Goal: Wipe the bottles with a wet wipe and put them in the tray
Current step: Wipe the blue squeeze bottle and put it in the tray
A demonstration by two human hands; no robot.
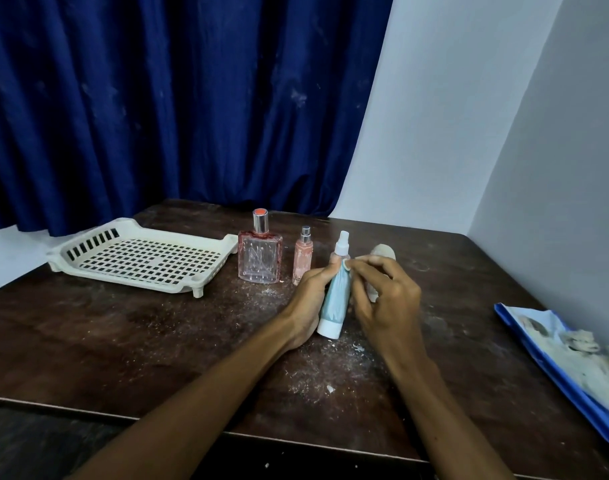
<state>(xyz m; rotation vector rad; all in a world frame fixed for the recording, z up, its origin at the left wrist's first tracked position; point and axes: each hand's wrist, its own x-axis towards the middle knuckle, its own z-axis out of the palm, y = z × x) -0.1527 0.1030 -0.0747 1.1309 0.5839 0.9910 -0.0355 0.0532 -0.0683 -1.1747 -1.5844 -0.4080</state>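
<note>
Dusty wooden table (157,341) (matt) — perforated plastic tray (88,249)

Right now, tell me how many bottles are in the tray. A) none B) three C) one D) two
A: the tray has no bottle in it. The square pink bottle and the slim pink bottle stand on the table beside it. The left hand holds the blue spray bottle, and the right hand pinches the wet wipe against it.

The left hand (310,299) and right hand (382,299) are bare, with slim fingers and plainly marked knuckles. Behind each wrist a lean forearm (206,396) runs back, bare as well.
</note>
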